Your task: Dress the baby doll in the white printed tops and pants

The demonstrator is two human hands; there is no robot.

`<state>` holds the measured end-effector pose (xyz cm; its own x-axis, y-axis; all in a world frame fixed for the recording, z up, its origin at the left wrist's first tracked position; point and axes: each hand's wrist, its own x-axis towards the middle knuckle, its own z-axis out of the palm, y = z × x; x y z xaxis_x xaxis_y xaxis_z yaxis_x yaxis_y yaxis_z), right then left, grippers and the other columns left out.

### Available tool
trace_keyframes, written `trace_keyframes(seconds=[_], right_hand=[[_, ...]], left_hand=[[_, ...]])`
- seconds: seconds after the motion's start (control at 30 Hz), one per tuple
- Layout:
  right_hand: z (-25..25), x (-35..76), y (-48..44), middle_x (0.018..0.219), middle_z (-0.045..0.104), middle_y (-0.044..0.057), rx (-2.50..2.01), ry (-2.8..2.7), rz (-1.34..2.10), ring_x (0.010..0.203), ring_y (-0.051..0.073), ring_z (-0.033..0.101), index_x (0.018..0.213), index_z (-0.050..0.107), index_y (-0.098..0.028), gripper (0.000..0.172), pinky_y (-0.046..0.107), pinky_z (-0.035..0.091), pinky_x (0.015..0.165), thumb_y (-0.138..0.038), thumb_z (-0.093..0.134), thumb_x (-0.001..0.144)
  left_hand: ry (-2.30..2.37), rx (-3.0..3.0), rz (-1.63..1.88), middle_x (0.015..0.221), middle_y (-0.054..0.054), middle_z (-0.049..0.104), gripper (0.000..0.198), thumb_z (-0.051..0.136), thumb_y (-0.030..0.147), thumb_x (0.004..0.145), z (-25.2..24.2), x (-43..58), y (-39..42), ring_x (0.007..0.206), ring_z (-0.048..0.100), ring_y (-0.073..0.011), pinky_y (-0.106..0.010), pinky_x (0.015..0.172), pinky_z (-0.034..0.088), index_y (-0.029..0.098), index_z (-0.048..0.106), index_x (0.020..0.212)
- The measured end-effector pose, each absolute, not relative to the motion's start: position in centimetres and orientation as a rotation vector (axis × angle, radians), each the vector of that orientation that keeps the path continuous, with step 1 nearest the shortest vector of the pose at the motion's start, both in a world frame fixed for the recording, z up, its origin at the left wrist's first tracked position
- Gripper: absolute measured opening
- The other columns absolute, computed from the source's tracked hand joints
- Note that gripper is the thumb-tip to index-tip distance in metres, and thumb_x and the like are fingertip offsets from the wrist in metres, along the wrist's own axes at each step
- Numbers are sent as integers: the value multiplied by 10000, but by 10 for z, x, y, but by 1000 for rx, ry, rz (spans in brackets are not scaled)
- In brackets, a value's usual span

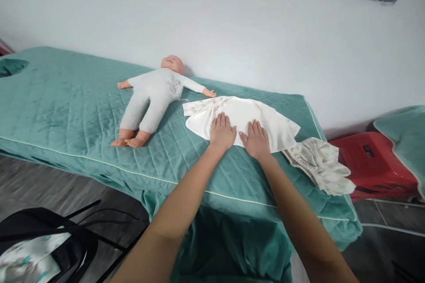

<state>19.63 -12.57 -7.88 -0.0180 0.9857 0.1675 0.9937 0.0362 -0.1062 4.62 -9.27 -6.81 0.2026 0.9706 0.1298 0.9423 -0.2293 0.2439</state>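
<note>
Fingers of both my hands lie flat and close together, clamped on nothing. My left hand [222, 131] and right hand [256, 139] press palm-down side by side on the near edge of a white baby garment [242, 117] spread on the green quilted bed [83, 110], toward its right end. A second, crumpled patterned cloth [318, 161] sits just beside the garment at the bed's right corner, hanging over the edge. A baby doll [151, 97] in a white suit lies on its back near the far edge, left of the garment. A red stool [375, 163] stands past the right end.
</note>
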Motion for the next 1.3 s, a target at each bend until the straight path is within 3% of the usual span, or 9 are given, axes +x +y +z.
trace_keyframes(seconds=[0.3,0.43,0.67,0.73,0.83,0.97,1.03,1.17,1.3], right_hand=[[-79,183,-217,1649,294,210,-1781,-2141,73,1558,328,246,1568,371,-118,666,587,267,1235,-505,382,1026],[-70,177,-223,1639,360,137,-1688,-2040,346,1551,292,279,1548,411,-202,621,557,268,1260,-482,462,995],[-42,126,-79,1462,565,163,-1608,-1431,870,1204,271,653,1450,449,-191,690,427,547,1015,-477,635,850],[-40,108,-31,1416,600,163,-1676,-1379,884,1137,273,675,1457,434,-201,731,427,539,1001,-477,673,824],[-47,93,12,1152,714,110,-1720,-1337,783,1063,273,675,1337,531,-198,586,432,517,997,-422,670,813],[-56,102,19,903,699,29,-1583,-1254,861,836,204,671,1212,575,-206,446,376,562,844,-419,627,823],[-56,111,17,973,712,39,-1420,-1194,974,892,193,687,1234,546,-218,442,353,569,831,-434,588,850],[-56,115,20,1461,582,85,-1084,-1285,1092,1295,203,595,1356,466,-270,503,390,528,1014,-365,546,868],[-64,106,23,1491,558,109,-1160,-1462,972,1364,206,544,1308,552,-215,486,390,463,1108,-252,528,824]], left_hand=[[1636,2476,757,1589,-129,454,466,377,298,1018,-69,-10,-126,1539,315,-262,-467,1268,269,128,564,1409],[1896,2267,987,1534,-139,495,448,471,200,959,-63,-48,-90,1479,373,-287,-489,1204,343,164,552,1399],[2136,2064,885,1224,-130,667,285,531,277,956,-66,-64,-58,1182,557,-339,-487,968,462,218,660,1204],[2193,1987,903,1181,-122,684,258,541,276,950,-68,-64,-57,1139,580,-335,-464,938,469,214,669,1166],[2164,1950,943,1116,-111,707,212,524,277,963,-72,-66,-56,1100,616,-307,-418,924,476,207,681,1087],[1975,1901,1099,1094,-91,732,249,466,328,1007,-73,-68,-57,1025,670,-247,-343,864,496,204,671,1076],[1896,1804,1170,1019,-66,750,270,471,375,1008,-73,-69,-57,930,690,-222,-323,826,504,211,669,1091],[1832,1571,1314,960,-29,743,229,517,354,973,-76,-72,-51,849,685,-182,-305,832,527,218,660,1088],[1852,1532,1451,1094,-69,689,250,531,211,915,-86,-75,-44,1004,661,-182,-315,921,535,196,605,1153]])
